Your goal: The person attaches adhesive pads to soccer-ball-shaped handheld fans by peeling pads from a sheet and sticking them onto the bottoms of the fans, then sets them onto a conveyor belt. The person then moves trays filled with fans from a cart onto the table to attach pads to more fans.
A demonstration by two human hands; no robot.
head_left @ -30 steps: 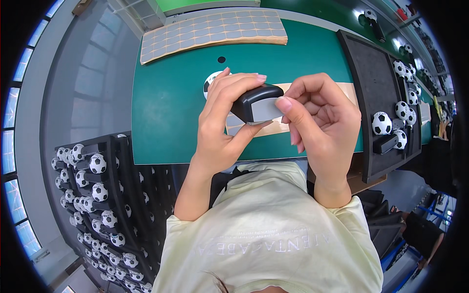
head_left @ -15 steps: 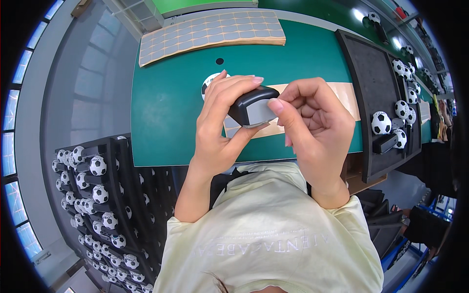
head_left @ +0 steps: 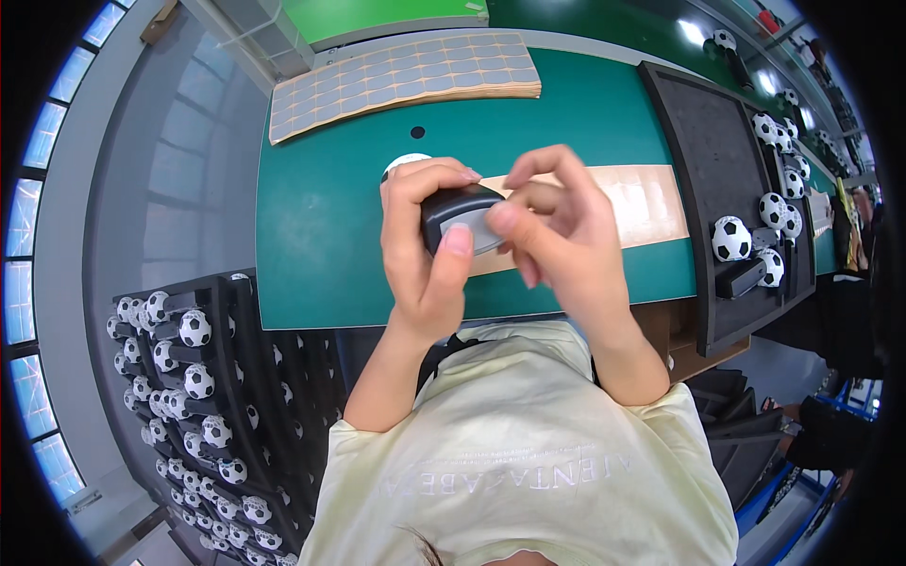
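My left hand (head_left: 420, 259) is wrapped round a black, rounded base (head_left: 455, 202), its thumb pressing on the flat underside. A grey sticker (head_left: 479, 228) covers that underside. A white and black soccer ball (head_left: 406, 162) shows partly past my left fingers; whether it joins the base is hidden. My right hand (head_left: 566, 226) is at the base's right end, thumb on the sticker's edge and the other fingers curled behind, slightly blurred.
Beyond my hands a stack of grey sticker sheets (head_left: 406, 77) lies on the green table (head_left: 311, 226). A tan backing sheet (head_left: 646, 203) is at right, beside a black tray (head_left: 694, 123) with several soccer-ball pieces. A rack (head_left: 222, 358) full of them stands lower left.
The black base has shifted left and turned slightly. My left thumb has come onto the grey sticker. My right hand has moved left along with the base.
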